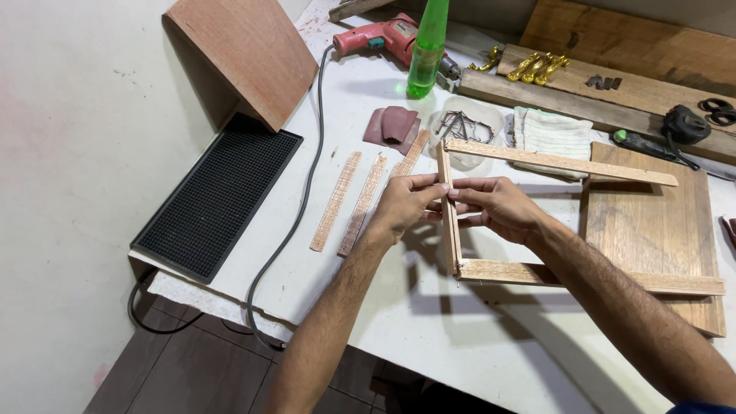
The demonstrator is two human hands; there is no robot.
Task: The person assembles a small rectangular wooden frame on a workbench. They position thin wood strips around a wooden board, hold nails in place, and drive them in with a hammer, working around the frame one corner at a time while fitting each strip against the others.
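A three-sided frame of thin wooden strips (552, 161) hangs a little above the white tabletop (429, 330). Its left strip (451, 238) runs towards me, and both my hands pinch it near its middle. My left hand (406, 205) grips it from the left with the fingertips. My right hand (494, 205) grips it from the right. The upper strip reaches right over a folded cloth, while the lower strip (590, 276) reaches right across a wooden board (652, 222).
Three loose wooden strips (360, 201) lie left of my hands, with sandpaper (392, 125) beyond them. Farther back stand a green bottle (426, 50), a red drill (379, 37), a clear bowl of nails (464, 123) and gold handles (537, 67). A black ribbed mat (218, 195) is on the left.
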